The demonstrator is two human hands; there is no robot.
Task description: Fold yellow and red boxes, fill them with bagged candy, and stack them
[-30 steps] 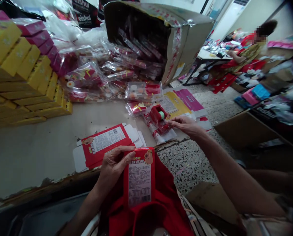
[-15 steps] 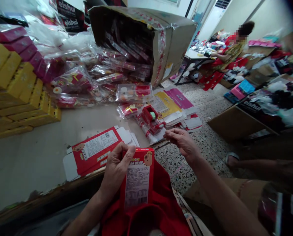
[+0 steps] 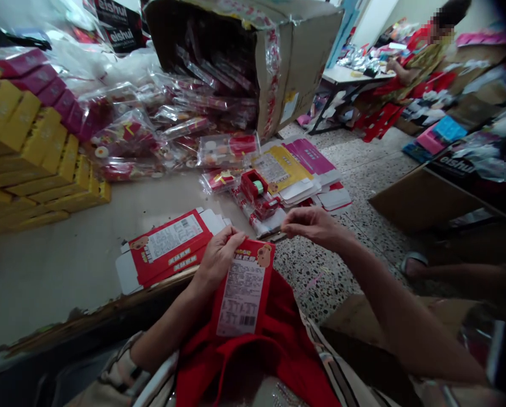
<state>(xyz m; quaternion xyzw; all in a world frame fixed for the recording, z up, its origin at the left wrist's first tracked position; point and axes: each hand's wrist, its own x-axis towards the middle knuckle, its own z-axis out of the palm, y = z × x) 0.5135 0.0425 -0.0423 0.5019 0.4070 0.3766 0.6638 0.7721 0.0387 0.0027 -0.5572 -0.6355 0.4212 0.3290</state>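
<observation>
My left hand [image 3: 221,253] grips a red printed box [image 3: 245,291] by its upper left corner, over the red cloth on my lap. The box has a cartoon animal at its top right and a white text panel. To the right, my right hand [image 3: 310,226] hovers with thumb and fingers pinched together; whatever is between them is too small to make out. Just beyond that hand stands a red tape dispenser [image 3: 253,183] with a pale green roll. Flat red cartons [image 3: 168,243] lie stacked on the table, left of my left hand.
Yellow boxes [image 3: 40,152] are piled at the left. A big cardboard carton [image 3: 301,68] lies on its side, spilling plastic-wrapped packs [image 3: 125,135]. Yellow and purple flat cartons [image 3: 282,169] lie near the table's right edge. Another person [image 3: 422,62] sits at a far table.
The box and my left hand have shifted slightly right and up in view. My right hand has turned more level, still pinched near the tape dispenser. The view has tilted a little.
</observation>
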